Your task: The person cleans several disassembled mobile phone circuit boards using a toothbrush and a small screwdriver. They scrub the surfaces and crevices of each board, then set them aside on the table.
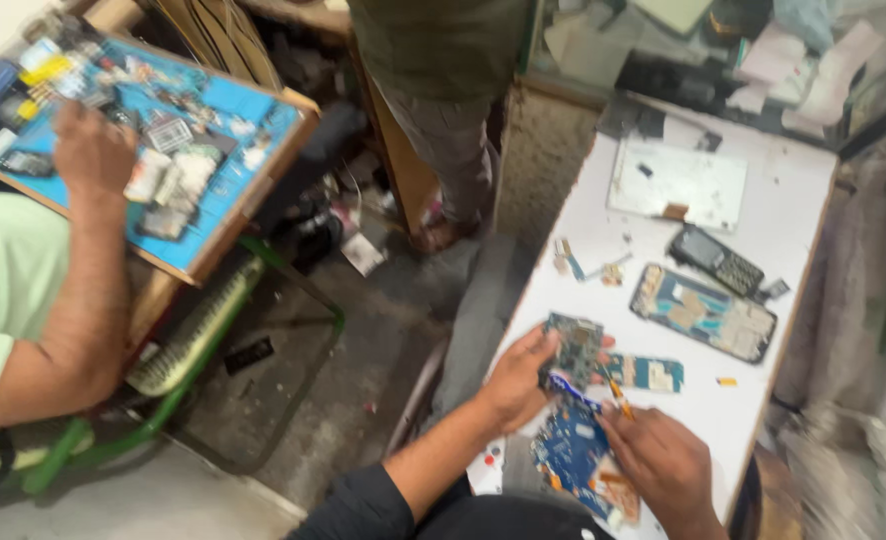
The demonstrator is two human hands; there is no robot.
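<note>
Two hands on phone circuit boards at the white counter (783, 215)

We see a small dark green circuit board (575, 348) with tiny metal parts, and our left hand (519, 377) holds it by the edge, a little above the counter. Our right hand (663, 462) pinches a thin orange tool (618, 397); its tip stands just beside the lower edge of this board. Under the right hand lies a bigger blue board (571, 450). A teal board (648, 372) lies just right of the held one. Farther away lies an opened phone (703, 312), and at the left another person's hand (91, 150) reaches over a blue tray (243, 105).
</note>
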